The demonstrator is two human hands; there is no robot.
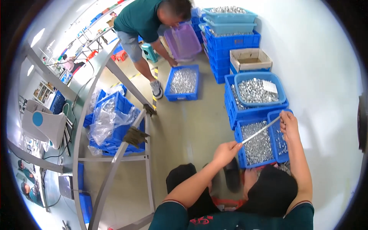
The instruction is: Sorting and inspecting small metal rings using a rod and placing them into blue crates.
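A thin silvery-white strip is stretched at a slant between my hands, above a blue crate. My left hand pinches its lower end, near the crate's left edge. At the upper end, my right hand has its fingers closed on the strip, over a narrower blue bin. Small shiny metal parts fill the crate beneath the strip. Fewer such parts lie in the narrower bin. Whether the strip is one piece or a row of joined pieces is too small to tell.
Beyond stand a light-blue basin of metal parts, a worn box and stacked blue crates. A bending person reaches to a blue crate on the floor, near a purple bin. A metal frame stands left.
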